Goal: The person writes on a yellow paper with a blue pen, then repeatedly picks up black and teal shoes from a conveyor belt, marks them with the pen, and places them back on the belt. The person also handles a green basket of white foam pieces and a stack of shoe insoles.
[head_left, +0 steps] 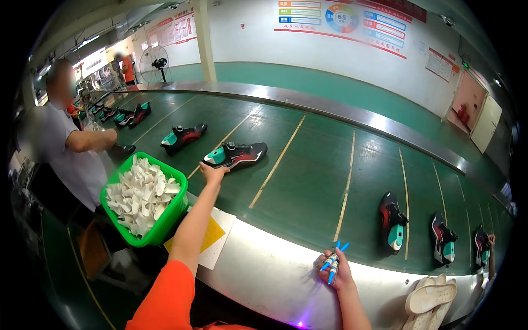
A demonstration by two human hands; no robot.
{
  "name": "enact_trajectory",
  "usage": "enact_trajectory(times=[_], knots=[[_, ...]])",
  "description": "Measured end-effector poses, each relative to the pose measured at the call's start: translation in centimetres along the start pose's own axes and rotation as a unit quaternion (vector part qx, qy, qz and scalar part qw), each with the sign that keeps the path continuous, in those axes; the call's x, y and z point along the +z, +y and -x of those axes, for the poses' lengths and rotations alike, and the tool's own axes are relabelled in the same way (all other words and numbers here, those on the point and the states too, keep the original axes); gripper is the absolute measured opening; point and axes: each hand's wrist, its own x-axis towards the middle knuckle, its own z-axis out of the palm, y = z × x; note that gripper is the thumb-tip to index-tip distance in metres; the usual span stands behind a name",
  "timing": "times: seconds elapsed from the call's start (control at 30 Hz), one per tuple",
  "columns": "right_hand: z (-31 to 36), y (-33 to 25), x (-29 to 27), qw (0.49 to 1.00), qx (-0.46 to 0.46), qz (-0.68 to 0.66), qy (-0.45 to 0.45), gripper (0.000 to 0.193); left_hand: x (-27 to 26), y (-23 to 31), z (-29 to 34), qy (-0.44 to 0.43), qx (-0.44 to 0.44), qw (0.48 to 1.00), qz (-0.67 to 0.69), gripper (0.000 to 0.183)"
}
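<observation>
My left hand (213,172) reaches out over the green conveyor belt (308,181), its fingers closed on the heel end of a black and red shoe (245,155) with a teal heel part. The shoe lies on the belt, toe pointing right. Down by the metal edge, my right hand (340,270) is wrapped round two slim pens (331,262) with blue ends. A small purple light spot glows on the metal at the lower edge. Another shoe (184,137) of the same kind rests just beyond my left hand.
A green basket (181,201) full of white pieces stands left of my arm, beside a yellow sheet (213,235). More shoes (392,223) lie along the belt at right. Beige shoe-shaped forms (432,300) sit at lower right. A co-worker (77,137) works at left.
</observation>
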Motion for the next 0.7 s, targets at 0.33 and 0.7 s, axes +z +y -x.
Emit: enact_trajectory(times=[0.33, 0.7], knots=[[-0.1, -0.6, -0.7, 1.0, 0.017, -0.019, -0.008, 0.031, 0.3, -1.2, 4.1, -0.083, 0.283, 0.953, -0.067, 0.073], [-0.2, -0.4, -1.8, 0.992, -0.026, -0.115, -0.055, 0.033, -4.5, 5.8, 10.4, -0.229, 0.31, 0.91, -0.155, 0.038]])
